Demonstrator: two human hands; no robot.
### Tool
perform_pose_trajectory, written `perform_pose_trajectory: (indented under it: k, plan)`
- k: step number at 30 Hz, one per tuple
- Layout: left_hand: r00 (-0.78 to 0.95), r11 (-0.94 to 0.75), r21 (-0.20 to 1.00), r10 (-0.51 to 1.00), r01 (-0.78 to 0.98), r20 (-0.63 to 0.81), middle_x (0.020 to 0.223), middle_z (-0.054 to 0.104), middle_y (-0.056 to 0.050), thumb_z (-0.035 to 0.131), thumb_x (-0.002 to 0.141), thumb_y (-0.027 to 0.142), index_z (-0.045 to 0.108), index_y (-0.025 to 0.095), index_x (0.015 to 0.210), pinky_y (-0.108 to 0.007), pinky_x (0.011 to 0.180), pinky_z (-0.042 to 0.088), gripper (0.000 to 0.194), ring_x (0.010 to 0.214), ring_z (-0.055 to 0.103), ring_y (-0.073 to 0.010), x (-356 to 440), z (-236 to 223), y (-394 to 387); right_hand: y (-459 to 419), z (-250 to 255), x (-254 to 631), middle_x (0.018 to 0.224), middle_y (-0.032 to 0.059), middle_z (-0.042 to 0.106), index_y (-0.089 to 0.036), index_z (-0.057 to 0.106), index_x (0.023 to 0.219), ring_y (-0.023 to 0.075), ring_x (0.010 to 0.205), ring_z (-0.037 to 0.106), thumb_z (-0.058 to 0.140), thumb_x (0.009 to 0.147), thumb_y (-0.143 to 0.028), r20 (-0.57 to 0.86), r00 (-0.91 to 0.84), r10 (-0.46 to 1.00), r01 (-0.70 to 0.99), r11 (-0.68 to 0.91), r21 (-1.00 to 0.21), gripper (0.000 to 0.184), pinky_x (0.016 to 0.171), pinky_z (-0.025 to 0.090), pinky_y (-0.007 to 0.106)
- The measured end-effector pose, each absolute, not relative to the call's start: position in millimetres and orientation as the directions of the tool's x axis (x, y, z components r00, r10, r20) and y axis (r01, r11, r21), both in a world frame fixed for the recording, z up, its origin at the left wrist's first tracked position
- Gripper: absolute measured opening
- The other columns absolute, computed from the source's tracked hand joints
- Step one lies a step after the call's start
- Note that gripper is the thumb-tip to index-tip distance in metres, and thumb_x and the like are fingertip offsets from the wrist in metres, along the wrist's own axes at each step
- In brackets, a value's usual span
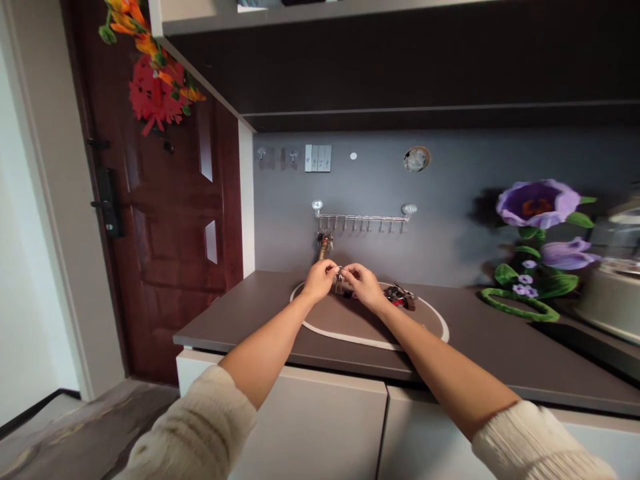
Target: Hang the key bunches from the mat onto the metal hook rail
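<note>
Both my hands meet above the oval brown mat (425, 317) on the counter. My left hand (320, 279) and my right hand (363, 285) are closed in pinches on a small metal key ring (339, 277) held between them. A second bunch of keys with a red part (399, 296) lies on the mat just right of my right hand. On the wall behind, a metal hook rail (363, 218) carries one hanging key bunch (325, 243) at its left end.
A dark wooden door (165, 220) with a red and orange flower decoration (155, 87) stands to the left. Purple fabric flowers (537, 240) and a blurred grey pot (613, 287) sit on the counter (240, 313) at right. White cabinet fronts (325, 427) lie below.
</note>
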State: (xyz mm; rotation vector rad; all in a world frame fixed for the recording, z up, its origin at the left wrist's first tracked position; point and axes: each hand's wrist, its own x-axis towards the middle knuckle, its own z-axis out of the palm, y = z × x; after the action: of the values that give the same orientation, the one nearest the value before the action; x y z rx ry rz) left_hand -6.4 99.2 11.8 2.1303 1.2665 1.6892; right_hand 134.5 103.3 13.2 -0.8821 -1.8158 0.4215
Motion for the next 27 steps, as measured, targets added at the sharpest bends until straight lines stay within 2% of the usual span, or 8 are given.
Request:
perform_pose_trajectory:
  k: [7, 12, 17, 27]
  plan:
    - [-0.080, -0.603, 0.592, 0.661, 0.535, 0.746, 0.081, 0.061, -0.003, 0.046, 0.079, 0.029, 0.059, 0.015, 0.077, -0.024, 0.071, 0.042, 0.019, 0.075, 0.054, -0.0120, -8, 10, 100, 106, 20, 129, 0.065, 0.0008, 0.057, -0.016, 0.057, 0.074, 0.0126, 0.061, 0.051, 0.049, 0.072, -0.041, 0.659, -0.156, 0.736, 0.369, 0.662, -0.652, 0.026, 0.057, 0.042, 0.024]
    - [-0.177, -0.489, 0.603, 0.666, 0.631, 0.725, 0.083, 0.061, -0.005, 0.041, 0.083, 0.030, 0.058, 0.016, 0.081, -0.026, 0.074, 0.041, 0.023, 0.080, 0.055, -0.0141, -10, 8, 102, 116, 36, 123, 0.068, 0.0017, 0.060, -0.016, 0.058, 0.075, 0.0124, 0.060, 0.052, 0.047, 0.072, -0.040, 0.649, -0.089, 0.755, 0.401, 0.624, -0.671, 0.026, 0.060, 0.041, 0.025]
    - [-0.139, -0.390, 0.536, 0.699, 0.748, 0.702, 0.087, 0.061, -0.005, 0.039, 0.084, 0.023, 0.058, 0.018, 0.081, -0.026, 0.074, 0.039, 0.020, 0.082, 0.055, -0.0145, -9, 7, 99, 140, 58, 113, 0.067, 0.0027, 0.062, -0.015, 0.059, 0.074, 0.0137, 0.065, 0.054, 0.049, 0.071, -0.037, 0.673, 0.023, 0.739, 0.417, 0.605, -0.679, 0.025, 0.067, 0.041, 0.026]
    - [-0.124, -0.287, 0.466, 0.731, 0.837, 0.671, 0.089, 0.061, -0.006, 0.036, 0.085, 0.021, 0.059, 0.018, 0.084, -0.026, 0.073, 0.038, 0.023, 0.084, 0.055, -0.0160, -6, 6, 97, 187, 96, 85, 0.072, 0.0057, 0.065, -0.014, 0.062, 0.071, 0.0140, 0.065, 0.058, 0.049, 0.071, -0.025, 0.599, 0.235, 0.766, 0.357, 0.505, -0.786, 0.017, 0.064, 0.043, 0.023]
